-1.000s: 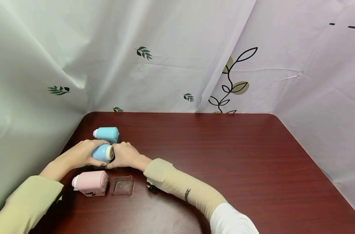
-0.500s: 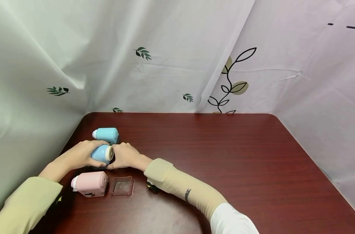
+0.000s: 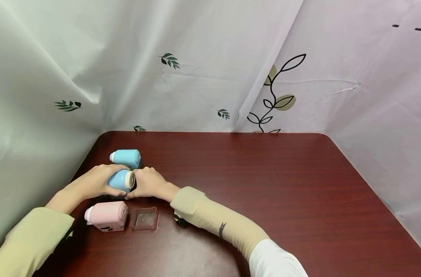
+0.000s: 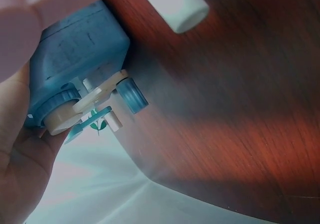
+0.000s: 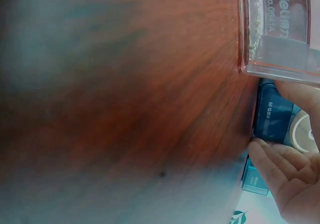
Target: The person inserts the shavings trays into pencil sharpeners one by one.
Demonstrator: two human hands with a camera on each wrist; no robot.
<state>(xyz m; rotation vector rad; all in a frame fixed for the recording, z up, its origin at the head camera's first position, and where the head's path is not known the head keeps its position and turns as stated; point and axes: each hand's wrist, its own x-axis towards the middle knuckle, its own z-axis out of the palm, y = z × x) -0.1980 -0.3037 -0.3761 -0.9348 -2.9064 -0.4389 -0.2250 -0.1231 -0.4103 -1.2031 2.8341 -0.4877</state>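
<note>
A blue crank pencil sharpener [image 3: 119, 181] with a round cream front stands at the left of the table, between both hands. From its crank side, my left hand [image 3: 99, 181] grips the body, thumb on the near side and fingers on the far side. My right hand [image 3: 149, 184] holds the lower front end between thumb and fingers, as the right wrist view shows. The blue crank knob [image 4: 132, 95] hangs free in the left wrist view. Beneath the palms, the sharpener's lower part is mostly hidden in the head view.
Nearer me lies a pink sharpener [image 3: 108, 216], with a clear drawer [image 3: 145, 219] at its front holding some shavings. A turquoise sharpener [image 3: 127, 157] stands just beyond the left hand. White patterned cloth [image 3: 196, 88] hangs around the dark red table [image 3: 265, 184].
Both hands keep the same hold on the blue sharpener. The whole scene shifts only slightly with the head camera.
</note>
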